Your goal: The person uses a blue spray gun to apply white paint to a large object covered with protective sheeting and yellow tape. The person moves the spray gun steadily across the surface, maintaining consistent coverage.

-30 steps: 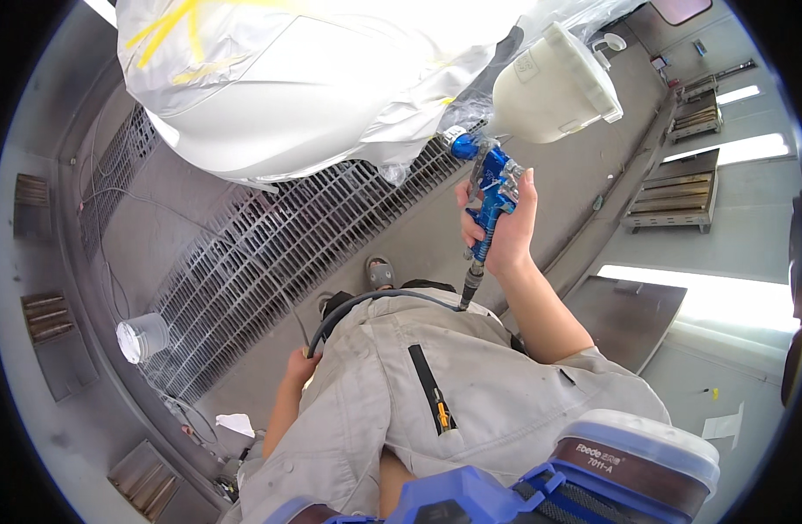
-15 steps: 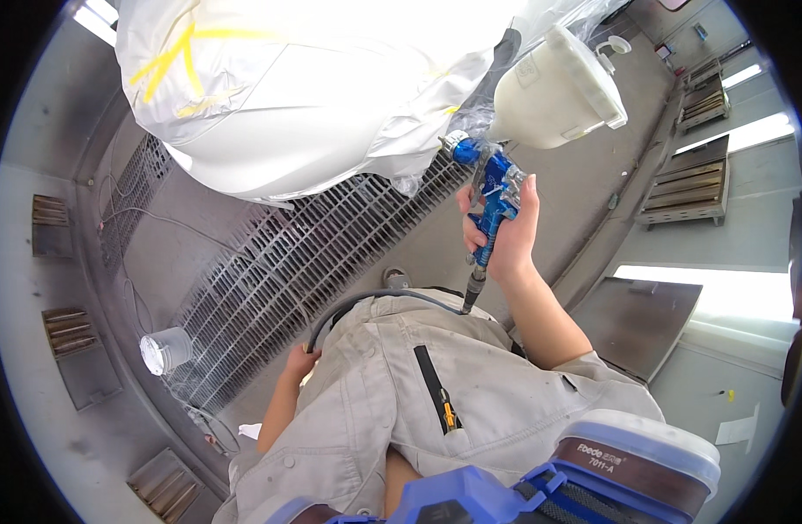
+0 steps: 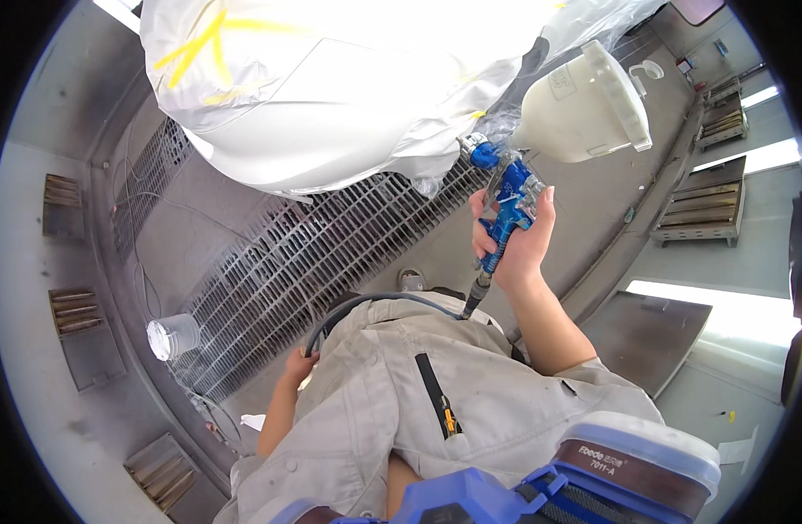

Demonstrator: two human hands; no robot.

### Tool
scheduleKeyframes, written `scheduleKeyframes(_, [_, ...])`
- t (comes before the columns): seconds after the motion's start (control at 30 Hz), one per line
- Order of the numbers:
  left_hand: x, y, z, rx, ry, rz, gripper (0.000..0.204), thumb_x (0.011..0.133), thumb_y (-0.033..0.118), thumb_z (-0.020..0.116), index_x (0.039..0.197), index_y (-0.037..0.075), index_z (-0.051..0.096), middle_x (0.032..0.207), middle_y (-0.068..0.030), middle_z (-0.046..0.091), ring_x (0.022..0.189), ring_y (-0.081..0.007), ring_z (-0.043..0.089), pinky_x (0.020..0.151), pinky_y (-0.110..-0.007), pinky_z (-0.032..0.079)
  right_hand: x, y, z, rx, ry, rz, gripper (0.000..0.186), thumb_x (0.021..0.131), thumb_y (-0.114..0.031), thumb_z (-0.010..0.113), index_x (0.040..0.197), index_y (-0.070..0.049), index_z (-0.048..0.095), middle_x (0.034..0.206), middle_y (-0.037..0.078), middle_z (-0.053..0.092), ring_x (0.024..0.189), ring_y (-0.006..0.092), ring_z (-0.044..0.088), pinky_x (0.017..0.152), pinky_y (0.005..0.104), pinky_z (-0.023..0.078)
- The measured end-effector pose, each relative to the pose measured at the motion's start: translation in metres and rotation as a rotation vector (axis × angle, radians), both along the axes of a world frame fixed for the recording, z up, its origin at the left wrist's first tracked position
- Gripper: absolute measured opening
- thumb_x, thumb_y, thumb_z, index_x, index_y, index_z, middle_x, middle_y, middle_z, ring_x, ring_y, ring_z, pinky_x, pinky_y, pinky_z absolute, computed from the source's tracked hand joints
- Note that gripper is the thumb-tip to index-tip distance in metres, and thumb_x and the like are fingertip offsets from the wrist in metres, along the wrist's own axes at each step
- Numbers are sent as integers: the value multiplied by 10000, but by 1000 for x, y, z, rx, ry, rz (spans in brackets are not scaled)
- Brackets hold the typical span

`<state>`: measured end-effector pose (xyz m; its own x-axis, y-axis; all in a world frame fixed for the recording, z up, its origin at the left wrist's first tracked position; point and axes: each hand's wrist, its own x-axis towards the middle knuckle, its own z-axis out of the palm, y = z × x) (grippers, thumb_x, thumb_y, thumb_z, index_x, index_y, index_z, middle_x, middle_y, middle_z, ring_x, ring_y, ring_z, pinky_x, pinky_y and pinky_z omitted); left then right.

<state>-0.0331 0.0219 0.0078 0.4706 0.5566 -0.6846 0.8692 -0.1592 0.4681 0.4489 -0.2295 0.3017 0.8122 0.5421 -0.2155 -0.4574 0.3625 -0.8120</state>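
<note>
My right hand (image 3: 523, 249) grips the handle of a blue-and-silver spray gun (image 3: 512, 196) with a translucent white cup (image 3: 575, 109) on top. Its nozzle points left, close in view to a bulky object covered in white sheeting (image 3: 313, 105) with yellow tape strips. My left hand (image 3: 298, 362), lower left at my waist, is closed on the dark air hose (image 3: 375, 298), which curves across my grey workwear to the fitting under the gun. I cannot tell whether the nozzle touches the sheeting.
A floor grating (image 3: 278, 262) crosses beneath the covered object, with a white bucket (image 3: 172, 336) at its left. Thin lines (image 3: 187, 205) lie on the floor. Metal wall vents (image 3: 698, 205) line both sides, and a panel (image 3: 632, 327) stands at the right. A blue respirator (image 3: 453, 498) fills the bottom edge.
The gun and my right hand have shifted a little right and down in the picture, as has the covered object. Both hands keep their holds.
</note>
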Motion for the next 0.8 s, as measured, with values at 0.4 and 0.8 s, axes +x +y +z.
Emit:
scheduleKeyframes(0.4, [-13, 49, 29, 82, -75, 32, 259, 813, 243, 842, 854, 30, 701, 767, -67, 704, 730, -194, 662, 690, -372, 513, -45, 51, 9, -49, -1, -60, 817, 1018, -744, 207, 1148, -13, 548, 914, 110, 593, 470, 120, 391, 471, 308, 380])
scheduleKeyframes(0.8, [-56, 125, -18, -125, -52, -45, 251, 825, 243, 833, 880, 18, 738, 773, -88, 718, 719, -165, 634, 696, -370, 511, -105, 107, 18, -129, -38, -122, 793, 1008, -755, 218, 1072, -28, 528, 915, 109, 596, 483, 131, 396, 490, 317, 377])
